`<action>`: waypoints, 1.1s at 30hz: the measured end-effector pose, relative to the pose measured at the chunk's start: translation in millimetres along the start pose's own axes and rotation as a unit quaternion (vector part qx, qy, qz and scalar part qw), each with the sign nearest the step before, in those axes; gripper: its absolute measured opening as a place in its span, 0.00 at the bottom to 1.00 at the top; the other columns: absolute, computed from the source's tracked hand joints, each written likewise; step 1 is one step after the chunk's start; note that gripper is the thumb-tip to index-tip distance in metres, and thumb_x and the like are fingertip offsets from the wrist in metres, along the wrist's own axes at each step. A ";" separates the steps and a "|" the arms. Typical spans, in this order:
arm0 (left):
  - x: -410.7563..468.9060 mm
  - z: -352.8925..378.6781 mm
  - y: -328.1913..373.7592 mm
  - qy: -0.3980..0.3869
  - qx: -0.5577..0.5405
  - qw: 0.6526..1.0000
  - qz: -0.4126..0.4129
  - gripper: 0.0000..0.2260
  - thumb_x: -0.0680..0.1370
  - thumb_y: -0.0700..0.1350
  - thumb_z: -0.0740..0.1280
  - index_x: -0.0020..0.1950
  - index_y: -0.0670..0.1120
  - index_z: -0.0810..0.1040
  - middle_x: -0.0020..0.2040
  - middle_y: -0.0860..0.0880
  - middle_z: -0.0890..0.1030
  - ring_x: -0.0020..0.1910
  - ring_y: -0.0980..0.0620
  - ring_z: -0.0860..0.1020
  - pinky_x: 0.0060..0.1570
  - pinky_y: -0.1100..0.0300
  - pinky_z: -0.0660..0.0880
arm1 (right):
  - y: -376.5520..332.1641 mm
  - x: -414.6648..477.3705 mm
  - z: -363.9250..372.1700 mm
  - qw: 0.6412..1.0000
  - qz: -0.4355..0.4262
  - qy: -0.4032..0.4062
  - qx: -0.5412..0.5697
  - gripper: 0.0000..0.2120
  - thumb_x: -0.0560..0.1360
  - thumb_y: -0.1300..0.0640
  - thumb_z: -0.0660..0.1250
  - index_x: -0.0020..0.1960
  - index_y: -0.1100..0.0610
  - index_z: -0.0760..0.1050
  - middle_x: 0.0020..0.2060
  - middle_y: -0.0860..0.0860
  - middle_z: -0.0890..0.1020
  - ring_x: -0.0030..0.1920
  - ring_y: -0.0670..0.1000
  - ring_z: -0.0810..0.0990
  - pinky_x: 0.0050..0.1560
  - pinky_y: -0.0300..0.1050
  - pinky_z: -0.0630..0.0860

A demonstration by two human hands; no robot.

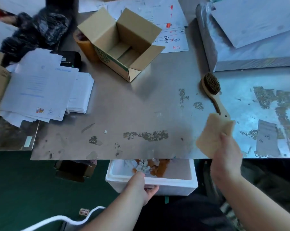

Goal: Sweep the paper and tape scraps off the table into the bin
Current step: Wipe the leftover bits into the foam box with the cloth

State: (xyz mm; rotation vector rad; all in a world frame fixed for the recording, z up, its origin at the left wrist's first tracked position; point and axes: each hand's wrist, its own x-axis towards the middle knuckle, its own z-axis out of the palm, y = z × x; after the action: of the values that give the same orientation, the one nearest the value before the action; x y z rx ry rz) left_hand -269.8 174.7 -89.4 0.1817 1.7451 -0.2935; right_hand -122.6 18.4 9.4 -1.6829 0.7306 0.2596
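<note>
Bin (174,184), a white foam box, sat below the near edge of the table (124,105), its open top partly tucked under that edge. This position was judged deliberate, so that anything pushed over the edge would drop inside. The left hand (141,185) gripped the bin's near rim, thumb over the top and fingers curled round the outer wall, apparently to hold it steady against the table. The right hand (226,157) was clamped on a tan card piece (212,135), held upright above the near edge toward the right. It was judged to be serving as the sweeper.

Contents: the bin held a heap of scraps (146,165), white paper bits with brown tape pieces, gathered against its far wall directly under the table edge. The rest of its floor showed bare. One small white scrap (105,131) lay on the table, back from the near edge and left of the bin, and a few pale bits lay close to that edge above the bin. The task was judged mostly complete.

An open cardboard box (124,47) stood toward the far edge, flaps up, with nothing visible inside. A tape roll (84,45) stood touching its left side. A wooden brush (211,84) lay bristles up toward the right, unused. Paper stacks (39,87) occupied the left edge.
</note>
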 end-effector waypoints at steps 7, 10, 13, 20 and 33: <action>3.0 1.5 -2.2 -0.010 -0.028 1.000 0.005 0.17 0.79 0.38 0.71 0.64 0.35 0.72 0.59 0.32 0.77 0.49 0.33 0.80 0.52 0.35 0.83 | 36.4 35.2 -27.0 0.984 -0.075 0.025 -0.161 0.24 0.82 0.44 0.52 0.77 0.43 0.66 0.67 0.45 0.75 0.66 0.53 0.72 0.68 0.52 0.64; 8.7 0.1 -1.6 -0.023 -0.014 1.000 0.016 0.16 0.81 0.39 0.70 0.65 0.34 0.71 0.60 0.32 0.78 0.48 0.34 0.80 0.49 0.36 0.83 | 68.2 52.0 -5.8 0.953 -0.089 -0.062 -0.284 0.26 0.86 0.54 0.50 0.83 0.53 0.54 0.82 0.51 0.58 0.81 0.53 0.55 0.78 0.48 0.49; 17.0 -1.0 1.5 -0.030 0.007 0.999 0.018 0.17 0.81 0.40 0.68 0.66 0.33 0.71 0.61 0.31 0.78 0.47 0.35 0.81 0.35 0.41 0.84 | 88.4 71.5 23.4 0.913 -0.140 -0.067 -0.378 0.31 0.82 0.53 0.46 0.83 0.60 0.49 0.83 0.56 0.48 0.82 0.56 0.43 0.80 0.51 0.39; 23.6 1.3 8.4 -0.042 0.012 0.999 0.019 0.15 0.81 0.39 0.67 0.65 0.33 0.73 0.61 0.32 0.78 0.49 0.34 0.80 0.24 0.45 0.82 | 59.7 105.8 94.0 0.876 -0.218 -0.118 -0.412 0.35 0.77 0.49 0.44 0.83 0.56 0.51 0.83 0.53 0.49 0.82 0.53 0.44 0.79 0.47 0.37; 28.2 1.0 11.2 -0.051 -0.005 0.999 0.007 0.12 0.81 0.40 0.67 0.61 0.33 0.74 0.56 0.34 0.79 0.52 0.35 0.82 0.45 0.41 0.84 | 50.9 117.1 141.1 0.734 -0.390 -0.309 -0.463 0.30 0.81 0.47 0.48 0.82 0.52 0.59 0.82 0.51 0.56 0.82 0.51 0.49 0.80 0.44 0.40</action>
State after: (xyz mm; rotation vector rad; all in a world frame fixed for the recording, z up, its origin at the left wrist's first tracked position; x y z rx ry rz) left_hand -271.1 183.9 -118.3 0.1683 1.6435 -0.2787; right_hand -31.4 109.6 -130.6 -2.4530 -0.7883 0.5954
